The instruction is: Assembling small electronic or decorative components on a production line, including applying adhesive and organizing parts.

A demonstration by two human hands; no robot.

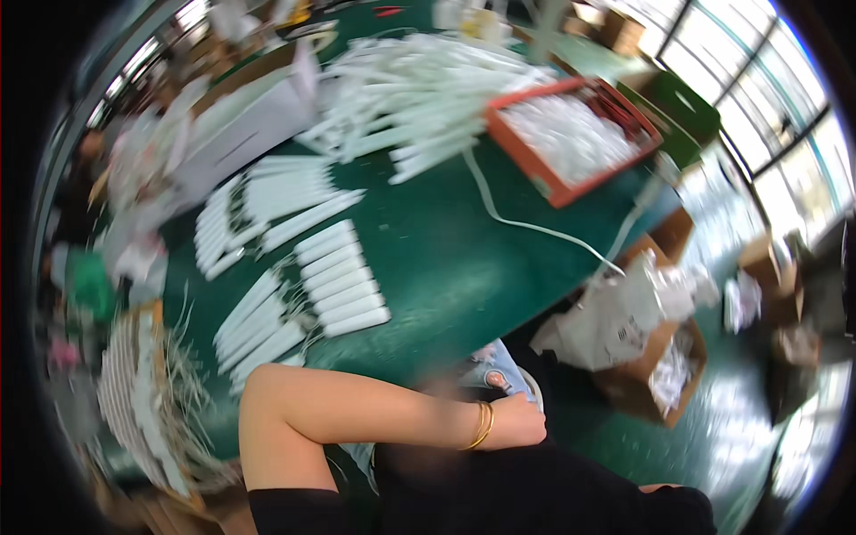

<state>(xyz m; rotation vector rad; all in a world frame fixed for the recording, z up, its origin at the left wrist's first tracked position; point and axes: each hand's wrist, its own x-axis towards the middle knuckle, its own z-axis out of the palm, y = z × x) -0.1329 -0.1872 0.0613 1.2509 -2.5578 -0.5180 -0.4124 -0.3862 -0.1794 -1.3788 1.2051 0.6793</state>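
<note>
My left forearm, with gold bangles [482, 425] at the wrist, lies bent across my body. Its hand, my left hand [519, 421], is closed beside a curved white edge [534, 389] and light-blue printed cloth [501, 370]. The fingertips are hidden, so what it grips, if anything, does not show. My right hand is out of view; only a sliver of skin shows by the right sleeve. Past my left elbow, white tubes [343, 278] with thin cords lie in neat rows on the green table [428, 290]. Behind them is another group of white tubes [285, 189].
A large pile of white tubes [428, 94] covers the far table. An orange-red box [555, 191] holds clear plastic pieces. A white cable [526, 223] runs off the right edge, above a white sack [615, 325] and cardboard box [624, 390]. Corded strips [134, 401] stand left.
</note>
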